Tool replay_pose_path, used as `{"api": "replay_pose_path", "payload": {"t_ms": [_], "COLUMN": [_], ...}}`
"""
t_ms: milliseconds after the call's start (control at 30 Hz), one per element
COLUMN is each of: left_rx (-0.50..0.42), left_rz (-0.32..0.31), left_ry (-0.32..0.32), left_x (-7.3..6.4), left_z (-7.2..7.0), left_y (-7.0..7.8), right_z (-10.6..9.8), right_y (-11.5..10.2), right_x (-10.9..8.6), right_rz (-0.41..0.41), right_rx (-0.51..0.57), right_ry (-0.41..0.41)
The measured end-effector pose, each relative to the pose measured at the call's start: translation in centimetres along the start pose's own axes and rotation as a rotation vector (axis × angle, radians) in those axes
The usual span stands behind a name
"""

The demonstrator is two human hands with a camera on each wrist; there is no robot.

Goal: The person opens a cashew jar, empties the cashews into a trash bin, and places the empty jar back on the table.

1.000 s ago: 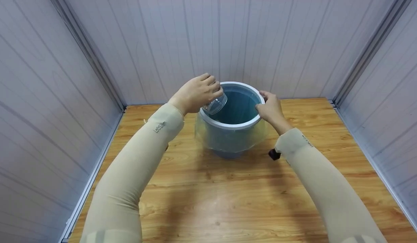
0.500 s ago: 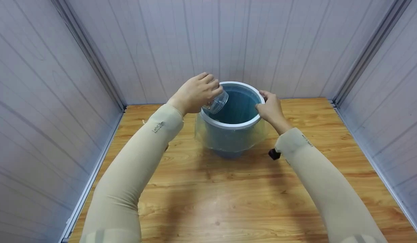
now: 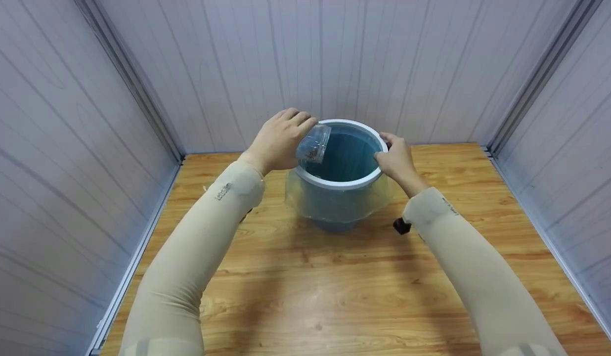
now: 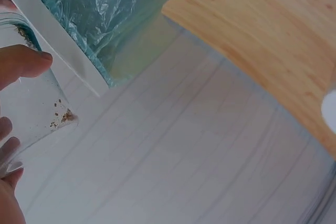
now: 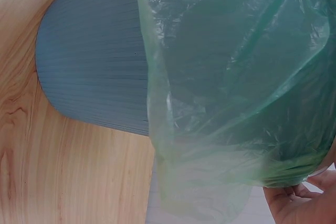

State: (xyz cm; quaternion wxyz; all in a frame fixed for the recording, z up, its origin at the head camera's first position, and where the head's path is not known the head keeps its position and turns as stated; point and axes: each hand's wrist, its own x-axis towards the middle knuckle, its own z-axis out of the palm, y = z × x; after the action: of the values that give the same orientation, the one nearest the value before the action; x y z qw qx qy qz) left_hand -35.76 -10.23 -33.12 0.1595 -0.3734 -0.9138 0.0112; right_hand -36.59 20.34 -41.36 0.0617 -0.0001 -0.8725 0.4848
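Observation:
My left hand point(image 3: 281, 141) grips a clear plastic cup point(image 3: 315, 143), tilted with its mouth over the left rim of a trash can. In the left wrist view, small brown crumbs point(image 4: 65, 116) cling inside the cup point(image 4: 31, 103), and a thumb point(image 4: 23, 65) lies across its side. The blue-grey trash can point(image 5: 89, 56) has a white rim ring point(image 3: 340, 185) and is lined with a thin green plastic bag point(image 5: 226, 77) folded down outside. My right hand point(image 3: 398, 160) holds the rim at the right, thumb inside, fingers outside.
The can stands on a wood-grain tabletop point(image 3: 315, 291) near the back wall point(image 3: 335, 59). Pale panel walls also rise at the left point(image 3: 63, 148) and right point(image 3: 572, 148). A small black object point(image 3: 402, 226) shows beneath the right wrist.
My left hand has drawn slightly left and turned, so the cup is less tipped and crumbs show inside it. The right hand and the trash can have stayed in place.

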Motion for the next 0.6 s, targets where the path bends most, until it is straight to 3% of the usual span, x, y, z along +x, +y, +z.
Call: {"api": "replay_pose_path", "payload": {"t_ms": [300, 600], "left_rx": [-0.168, -0.252], "left_rz": [-0.091, -0.128], "left_ry": [0.081, 0.129], "left_x": [-0.5, -0.6], "left_z": [0.9, 1.3], "left_y": [-0.2, -0.5], "right_z": [-0.1, -0.3], "right_y": [0.1, 0.0], "right_x": [0.0, -0.2], "right_rz": [0.001, 0.015], "right_rx": [0.015, 0.020], "right_ry": [-0.002, -0.011]}}
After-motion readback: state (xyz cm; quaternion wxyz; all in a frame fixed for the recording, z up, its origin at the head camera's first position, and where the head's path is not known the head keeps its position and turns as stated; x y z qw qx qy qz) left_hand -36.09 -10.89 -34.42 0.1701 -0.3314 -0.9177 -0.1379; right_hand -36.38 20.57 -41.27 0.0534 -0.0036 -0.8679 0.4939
